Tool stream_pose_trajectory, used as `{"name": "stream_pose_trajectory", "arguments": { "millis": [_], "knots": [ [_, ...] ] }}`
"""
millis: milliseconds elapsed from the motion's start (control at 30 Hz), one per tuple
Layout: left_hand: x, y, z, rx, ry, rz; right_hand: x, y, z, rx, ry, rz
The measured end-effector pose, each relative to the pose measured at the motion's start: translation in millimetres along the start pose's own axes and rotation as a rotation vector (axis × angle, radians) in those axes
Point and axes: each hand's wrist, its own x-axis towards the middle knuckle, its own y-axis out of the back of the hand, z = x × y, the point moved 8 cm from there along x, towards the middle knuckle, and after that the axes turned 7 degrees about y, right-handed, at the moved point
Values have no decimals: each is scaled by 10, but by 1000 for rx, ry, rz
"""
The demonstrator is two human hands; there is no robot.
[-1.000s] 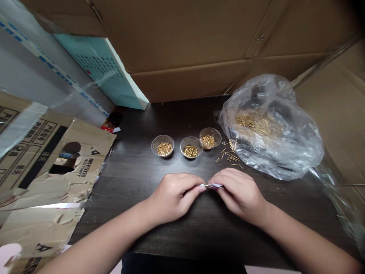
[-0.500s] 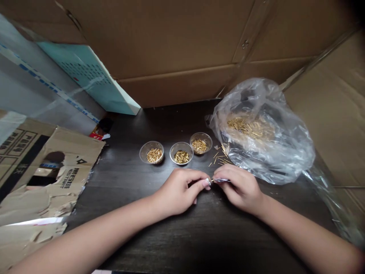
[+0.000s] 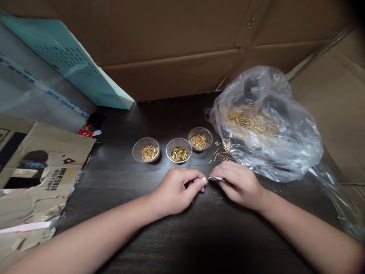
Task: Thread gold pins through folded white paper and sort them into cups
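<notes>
My left hand (image 3: 179, 190) and my right hand (image 3: 239, 184) meet over the dark table, thumbs and forefingers pinched. A tiny gold-coloured metal pin (image 3: 209, 178) bridges the small gap between the fingertips; its ends go into both pinches. Whitish material shows at the fingertips of each hand, flat like a strip on the right; I cannot tell whether it is tape or paper. Just beyond the hands stand three clear round plastic cups of small gold pieces: left (image 3: 137, 155), middle (image 3: 171, 156) and right (image 3: 209, 142). Loose longer gold pins (image 3: 225, 156) lie beside my right hand.
A crumpled clear plastic bag (image 3: 293, 152) with many gold pins inside lies at the right. Cardboard walls (image 3: 171, 76) rise behind and at the right. Torn cardboard (image 3: 71, 152) and a pale blue panel (image 3: 76, 64) are at the left, above the dark tabletop (image 3: 159, 243).
The view has tilted down and turned slightly. Both hands keep their pinch around the pin, nearly in the same place; the cups and bag look unmoved on the table.
</notes>
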Motion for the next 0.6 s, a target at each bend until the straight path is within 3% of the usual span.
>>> {"name": "stream_pose_trajectory", "arguments": {
  "millis": [300,600],
  "knots": [
    [-9,15,35,23,-63,34,6,-41,-70,-63,38,-52],
    [5,-1,16,15,-18,24,6,-43,-99,-82,54,-60]
  ]
}}
